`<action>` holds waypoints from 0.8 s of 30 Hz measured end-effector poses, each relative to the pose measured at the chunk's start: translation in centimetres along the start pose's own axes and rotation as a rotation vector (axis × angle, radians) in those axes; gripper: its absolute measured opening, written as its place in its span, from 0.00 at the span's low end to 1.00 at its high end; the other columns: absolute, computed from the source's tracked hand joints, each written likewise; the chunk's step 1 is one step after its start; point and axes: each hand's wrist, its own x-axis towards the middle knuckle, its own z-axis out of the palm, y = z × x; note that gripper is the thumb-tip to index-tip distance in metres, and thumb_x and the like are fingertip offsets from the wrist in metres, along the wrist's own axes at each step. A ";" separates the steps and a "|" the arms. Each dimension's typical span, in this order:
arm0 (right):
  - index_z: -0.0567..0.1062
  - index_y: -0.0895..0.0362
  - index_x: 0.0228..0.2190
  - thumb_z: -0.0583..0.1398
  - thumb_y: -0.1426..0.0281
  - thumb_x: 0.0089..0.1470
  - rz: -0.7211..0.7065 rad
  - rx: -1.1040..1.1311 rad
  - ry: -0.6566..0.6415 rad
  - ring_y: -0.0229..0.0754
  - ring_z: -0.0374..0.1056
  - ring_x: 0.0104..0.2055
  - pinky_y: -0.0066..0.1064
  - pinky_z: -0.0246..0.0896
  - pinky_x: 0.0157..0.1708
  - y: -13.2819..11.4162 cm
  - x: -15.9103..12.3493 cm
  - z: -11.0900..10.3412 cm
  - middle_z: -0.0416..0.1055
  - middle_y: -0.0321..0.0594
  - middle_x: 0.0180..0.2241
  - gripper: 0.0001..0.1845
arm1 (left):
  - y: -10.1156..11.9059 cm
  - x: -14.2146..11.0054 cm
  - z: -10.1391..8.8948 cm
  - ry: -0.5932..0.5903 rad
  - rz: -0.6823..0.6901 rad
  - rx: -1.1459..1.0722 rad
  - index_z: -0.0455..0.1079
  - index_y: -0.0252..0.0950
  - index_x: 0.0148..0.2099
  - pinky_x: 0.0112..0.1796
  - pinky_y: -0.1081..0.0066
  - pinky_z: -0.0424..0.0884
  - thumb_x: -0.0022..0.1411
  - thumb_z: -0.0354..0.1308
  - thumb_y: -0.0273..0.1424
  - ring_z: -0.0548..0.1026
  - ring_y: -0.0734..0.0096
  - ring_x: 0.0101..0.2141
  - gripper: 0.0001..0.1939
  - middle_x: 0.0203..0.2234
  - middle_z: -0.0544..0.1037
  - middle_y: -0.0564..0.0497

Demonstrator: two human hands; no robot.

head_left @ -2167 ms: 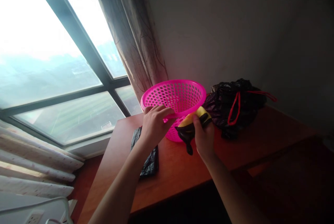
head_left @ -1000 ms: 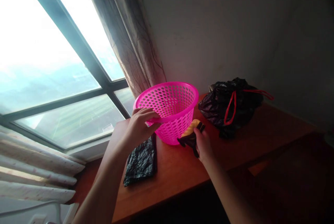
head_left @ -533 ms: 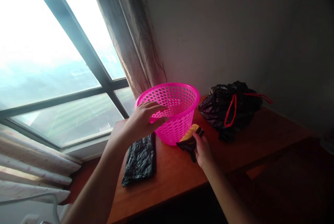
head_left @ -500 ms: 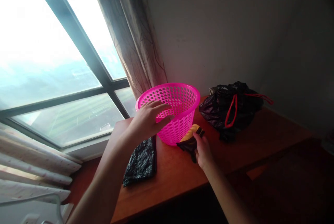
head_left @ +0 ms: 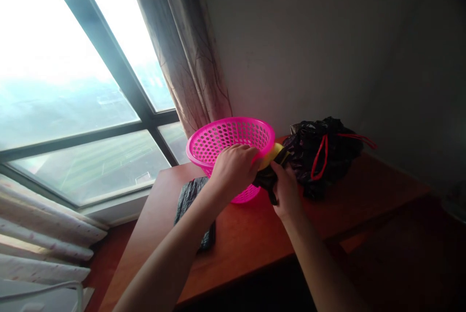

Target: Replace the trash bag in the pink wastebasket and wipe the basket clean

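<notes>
A yellow-and-black bundle [head_left: 271, 156], with loose black plastic hanging from it, is in my right hand [head_left: 286, 188]. That hand is closed, thumb on top. My left hand [head_left: 235, 169] reaches in front of the pink basket, its fingers curled down at the bundle's left end; the fingertips are partly hidden. Just behind both hands stands the pink perforated plastic basket [head_left: 202, 149], upright on the table. Partly under my left forearm lies a folded black plastic bag [head_left: 187, 198].
On the right of the reddish-brown table [head_left: 233, 249] sits a crumpled black garbage bag [head_left: 327, 156] with red drawstrings. A window [head_left: 73, 84] and a patterned curtain [head_left: 189, 50] border the left side; a grey wall [head_left: 298, 50] rises behind.
My left hand has moved right and down from above the basket to the bundle. My right hand has raised the bundle slightly towards the basket rim.
</notes>
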 end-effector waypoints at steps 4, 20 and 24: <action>0.73 0.54 0.47 0.66 0.67 0.41 0.179 -0.045 0.167 0.47 0.77 0.41 0.34 0.73 0.38 5.6 -0.7 -3.1 0.80 0.37 0.38 0.27 | -1.3 -0.5 -0.2 0.006 0.042 -0.071 0.76 0.36 0.42 0.35 0.65 0.70 0.69 0.52 0.34 0.78 0.60 0.36 0.12 0.34 0.80 0.47; 0.75 0.54 0.44 0.67 0.66 0.43 -0.032 -0.070 0.022 0.41 0.75 0.37 0.31 0.71 0.38 -0.5 0.8 0.2 0.78 0.33 0.36 0.23 | -6.1 -3.3 -2.0 -0.103 0.250 -0.433 0.70 0.44 0.60 0.49 0.66 0.73 0.69 0.55 0.29 0.77 0.67 0.50 0.18 0.51 0.79 0.51; 0.76 0.54 0.44 0.66 0.66 0.44 -0.092 -0.081 0.046 0.41 0.74 0.37 0.31 0.71 0.39 -0.7 1.6 -0.9 0.78 0.33 0.36 0.22 | -7.2 -3.6 -2.6 -0.142 0.244 -0.459 0.71 0.43 0.58 0.51 0.65 0.73 0.69 0.55 0.28 0.76 0.67 0.50 0.17 0.50 0.79 0.50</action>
